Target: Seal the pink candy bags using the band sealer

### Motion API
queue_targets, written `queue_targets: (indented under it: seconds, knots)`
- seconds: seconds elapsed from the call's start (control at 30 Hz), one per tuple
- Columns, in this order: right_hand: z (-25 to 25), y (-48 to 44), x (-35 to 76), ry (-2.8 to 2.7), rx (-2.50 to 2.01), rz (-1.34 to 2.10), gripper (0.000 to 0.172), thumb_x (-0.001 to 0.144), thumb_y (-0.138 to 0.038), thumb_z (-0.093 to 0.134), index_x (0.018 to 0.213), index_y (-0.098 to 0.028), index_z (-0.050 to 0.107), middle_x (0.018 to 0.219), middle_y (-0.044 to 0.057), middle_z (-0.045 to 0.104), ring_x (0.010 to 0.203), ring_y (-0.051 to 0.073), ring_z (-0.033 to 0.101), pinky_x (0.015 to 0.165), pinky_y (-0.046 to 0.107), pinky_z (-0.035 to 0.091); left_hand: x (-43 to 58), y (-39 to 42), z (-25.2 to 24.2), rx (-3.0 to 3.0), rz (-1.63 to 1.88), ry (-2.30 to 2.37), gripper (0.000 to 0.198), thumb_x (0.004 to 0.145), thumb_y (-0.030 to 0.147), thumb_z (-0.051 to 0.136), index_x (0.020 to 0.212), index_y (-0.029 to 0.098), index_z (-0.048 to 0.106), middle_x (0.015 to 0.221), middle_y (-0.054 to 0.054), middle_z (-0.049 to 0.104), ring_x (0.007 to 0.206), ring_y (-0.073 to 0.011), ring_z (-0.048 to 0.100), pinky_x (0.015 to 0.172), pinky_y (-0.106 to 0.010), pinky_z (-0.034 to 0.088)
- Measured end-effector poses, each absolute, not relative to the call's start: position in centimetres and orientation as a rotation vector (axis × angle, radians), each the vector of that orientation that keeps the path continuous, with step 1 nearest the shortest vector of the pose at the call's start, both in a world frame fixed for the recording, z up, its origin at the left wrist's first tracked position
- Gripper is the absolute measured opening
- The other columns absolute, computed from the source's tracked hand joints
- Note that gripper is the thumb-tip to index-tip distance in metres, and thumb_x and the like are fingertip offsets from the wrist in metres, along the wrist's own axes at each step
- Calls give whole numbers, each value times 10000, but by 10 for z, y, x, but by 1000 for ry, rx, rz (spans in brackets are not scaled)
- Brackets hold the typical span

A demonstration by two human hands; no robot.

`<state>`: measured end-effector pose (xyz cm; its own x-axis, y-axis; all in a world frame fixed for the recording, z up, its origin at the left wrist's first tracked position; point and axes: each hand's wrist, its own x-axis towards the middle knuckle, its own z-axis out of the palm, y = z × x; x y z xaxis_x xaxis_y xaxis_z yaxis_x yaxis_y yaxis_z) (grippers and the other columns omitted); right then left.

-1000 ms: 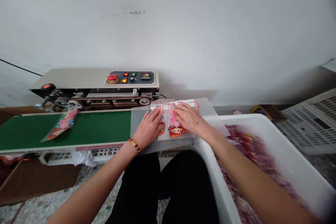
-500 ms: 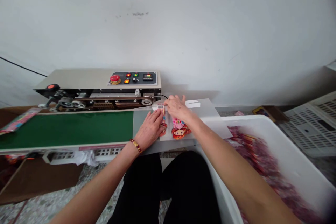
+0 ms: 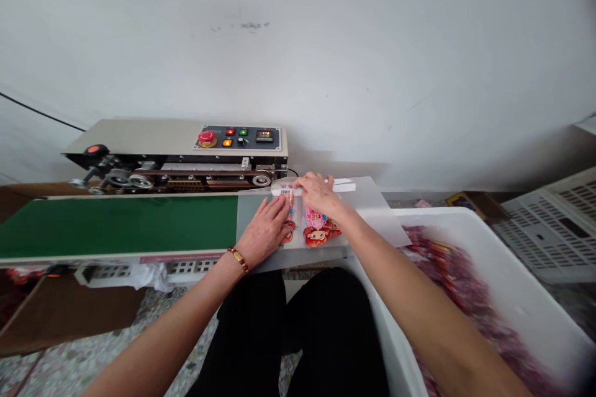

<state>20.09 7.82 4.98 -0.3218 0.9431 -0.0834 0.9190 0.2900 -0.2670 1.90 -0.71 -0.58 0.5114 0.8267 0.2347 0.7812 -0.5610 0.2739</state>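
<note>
Two pink printed packets lie side by side on a grey feed plate (image 3: pixel 367 195) at the right end of a green conveyor belt (image 3: pixel 116 223). My left hand (image 3: pixel 265 229) rests flat, fingers stretched, on the left packet (image 3: pixel 288 231). My right hand (image 3: pixel 319 195) lies over the top of the right packet (image 3: pixel 319 226), fingers pressed down near the packets' upper edges. Just beyond them is the infeed of a band sealing machine (image 3: pixel 186 152) with a lit control panel (image 3: pixel 239 138).
A large white tub (image 3: pixel 507 285) full of pink packets stands at my right. A white slotted crate (image 3: pixel 544 223) sits further right. A brown cardboard box (image 3: pixel 56 316) lies under the belt's left end. My knees are under the feed plate. A white wall is behind.
A sealed packet rode the belt leftwards and dropped out of sight. My right hand slid from the right packet's middle up to its top edge, near the sealer's infeed.
</note>
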Motion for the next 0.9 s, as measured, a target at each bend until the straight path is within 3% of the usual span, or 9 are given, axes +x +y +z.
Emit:
queue_targets:
  seconds: [0.1, 0.3, 0.47, 0.63, 0.9]
  knots:
    - [52, 77, 198, -2449, -1787, 448, 450, 890, -75, 436, 1148, -314, 718, 1263, 72, 628, 1209, 283, 508, 1074, 596, 267, 20, -8, -4, 2618, 499, 1408, 550, 998, 285, 479, 1502, 80, 397, 1578, -215, 419, 1508, -314, 347, 1244, -556, 293]
    - [57, 84, 194, -2485, -1788, 500, 326, 917, -136, 480, 979, -295, 758, 1236, 65, 664, 1212, 314, 530, 1092, 671, 253, 21, -9, -5, 2621, 453, 1423, 526, 992, 252, 476, 1490, 93, 419, 1594, -188, 408, 1513, -301, 341, 1255, -533, 283]
    - [63, 66, 217, -2465, -1668, 410, 448, 937, -81, 411, 1246, -271, 673, 1378, 77, 629, 1269, 279, 541, 1156, 712, 155, 17, -5, -5, 2604, 464, 1471, 505, 990, 263, 486, 1466, 101, 444, 1583, -197, 421, 1500, -305, 366, 1243, -556, 293]
    - [60, 28, 253, -2692, -1545, 103, 427, 993, -150, 377, 1283, -265, 668, 1445, 86, 599, 1417, 336, 417, 1145, 777, 56, 7, -3, -4, 2570, 516, 1489, 470, 997, 269, 470, 1439, 109, 473, 1570, -194, 439, 1496, -303, 371, 1241, -579, 284]
    - [57, 31, 230, -2815, -1497, 142, 454, 1012, -176, 381, 1415, -254, 575, 1535, 85, 520, 1468, 335, 364, 1150, 803, 26, -28, -1, -5, 2522, 563, 1474, 493, 990, 335, 496, 1451, 160, 483, 1551, -182, 469, 1472, -299, 412, 1221, -583, 314]
